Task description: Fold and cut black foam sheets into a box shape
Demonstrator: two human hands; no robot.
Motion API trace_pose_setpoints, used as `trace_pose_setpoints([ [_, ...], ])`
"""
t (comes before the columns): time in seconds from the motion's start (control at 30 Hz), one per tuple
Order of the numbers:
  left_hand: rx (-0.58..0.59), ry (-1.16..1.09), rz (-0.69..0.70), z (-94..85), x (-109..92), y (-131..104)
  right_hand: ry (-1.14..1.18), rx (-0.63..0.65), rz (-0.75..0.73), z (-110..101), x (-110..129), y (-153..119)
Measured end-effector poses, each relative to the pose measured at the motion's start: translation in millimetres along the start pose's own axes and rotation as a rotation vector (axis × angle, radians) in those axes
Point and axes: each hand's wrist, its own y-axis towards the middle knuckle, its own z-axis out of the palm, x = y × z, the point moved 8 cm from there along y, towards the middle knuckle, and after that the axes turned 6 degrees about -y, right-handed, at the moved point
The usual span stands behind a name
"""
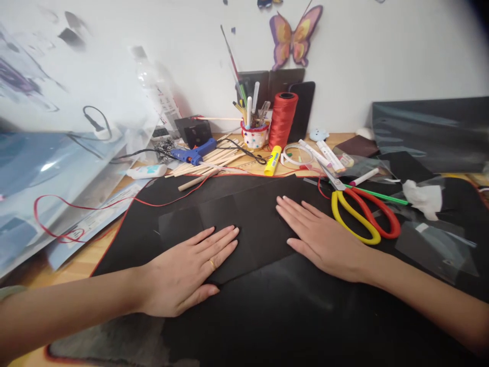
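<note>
A long black sheet [254,224], creased across in places, lies on a black mat [286,316] with a red edge. My left hand [187,272] rests flat on the sheet's left part, fingers stretched out, a ring on one finger. Flat on its right end lies my right hand [319,239], with fingers extended and the thumb apart. Neither hand grips anything. Just right of my right hand are scissors [357,216] with one yellow and one red handle. The parts of the sheet under both palms are hidden.
Behind the mat lie a blue glue gun [196,151], wooden sticks [214,162], a yellow glue stick [272,160], a red thread spool [282,120] and a pen cup [254,135]. Red ribbon [91,206] trails at left. Crumpled white tissue [424,196] sits at right.
</note>
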Motion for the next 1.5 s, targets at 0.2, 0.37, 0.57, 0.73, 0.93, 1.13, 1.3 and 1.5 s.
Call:
trace_pose_setpoints([
  [0.2,-0.025,-0.049,0.072,-6.5,-9,-1,-0.007,-0.006,0.021,1,-7,-4],
  [0.37,-0.028,-0.06,0.141,-10.9,-18,-1,-0.053,-0.034,0.058,-3,-5,-4],
  [0.57,-0.065,0.092,0.212,-18.9,-34,3,0.074,-0.062,0.042,-4,70,-21],
  [0.73,-0.311,0.205,0.198,-25.7,-56,9,0.321,-0.038,0.01,-2,112,-25],
  [0.93,-0.51,0.351,0.087,-21.5,-69,6,0.424,-0.028,0.025,-11,97,-27],
  [1.13,-0.461,0.453,-0.01,-14.6,-69,0,0.291,0.029,0.045,-11,77,-39],
  [1.3,-0.397,0.459,-0.074,-9.0,-66,-13,0.091,0.017,0.083,-5,55,-54],
  [1.5,-0.4,0.333,-0.152,0.2,-56,-41,-0.041,-0.072,0.18,-3,24,-74],
])
